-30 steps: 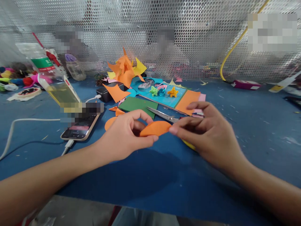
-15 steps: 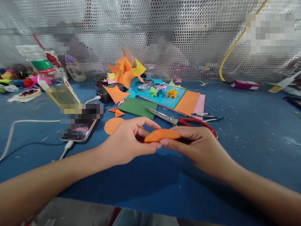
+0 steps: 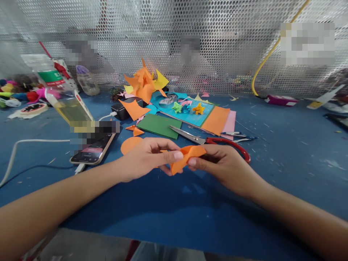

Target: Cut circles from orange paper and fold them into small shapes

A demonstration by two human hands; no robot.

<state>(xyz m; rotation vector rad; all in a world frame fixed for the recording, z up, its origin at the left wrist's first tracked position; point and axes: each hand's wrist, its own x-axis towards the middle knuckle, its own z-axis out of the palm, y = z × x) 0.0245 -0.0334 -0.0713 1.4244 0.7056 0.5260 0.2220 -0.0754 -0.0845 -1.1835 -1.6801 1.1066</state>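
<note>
A folded piece of orange paper [image 3: 182, 163] is held between my two hands above the blue table. My left hand [image 3: 152, 156] pinches its left side, with the thumb on the near face. On the right side, the thumb and fingers of my right hand [image 3: 225, 163] grip it. The paper is bent, and its upper edge bulges open. An orange paper circle [image 3: 130, 144] lies just beyond my left hand. Scissors with red handles [image 3: 201, 140] rest behind my right hand, blades pointing left. Green paper sheets [image 3: 159, 125] lie beyond them.
A phone [image 3: 92, 152] on a white cable leans by a bottle of yellow liquid [image 3: 72, 108] at left. Crumpled orange scraps [image 3: 143, 81] and small folded paper stars [image 3: 198, 108] are farther back. Pens [image 3: 239, 137] lie at right. A perforated metal screen [image 3: 223, 47] stands behind.
The folded orange paper has been tilted and bent, its left end now lower and its top opening. My left thumb has moved up onto its near face.
</note>
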